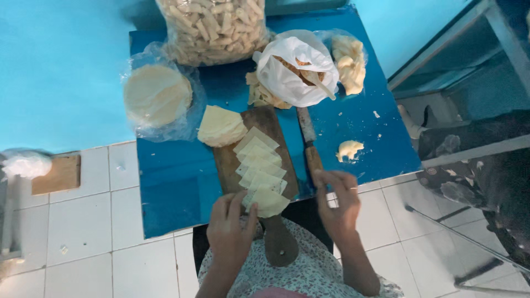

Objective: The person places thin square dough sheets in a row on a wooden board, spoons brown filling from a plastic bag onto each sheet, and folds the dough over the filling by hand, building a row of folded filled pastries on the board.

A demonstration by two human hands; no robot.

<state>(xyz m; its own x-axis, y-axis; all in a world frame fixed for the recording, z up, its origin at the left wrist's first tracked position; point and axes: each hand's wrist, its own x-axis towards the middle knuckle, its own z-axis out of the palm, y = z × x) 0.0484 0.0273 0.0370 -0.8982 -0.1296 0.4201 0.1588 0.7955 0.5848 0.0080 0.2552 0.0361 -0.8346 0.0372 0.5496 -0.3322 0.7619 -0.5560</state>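
A wooden cutting board (227, 165) lies on a low blue table (171, 182), with its handle toward me. A row of several pale triangular wrapper pieces (257, 160) runs down the board. My left hand (231, 229) touches the nearest piece (269, 202) at the board's near end. My right hand (339, 204) hovers beside the wooden handle of a knife (310, 146) that rests to the right of the board; its fingers are slightly curled and hold nothing that I can make out. A stack of wedge-cut wrappers (221, 126) sits at the board's far left corner.
A round stack of wrappers in clear plastic (157, 95) lies at the table's left. A big bag of rolled snacks (212, 25), a white plastic bag with filling (295, 69) and a dough lump (350, 149) sit further back and right. White tiled floor surrounds the table.
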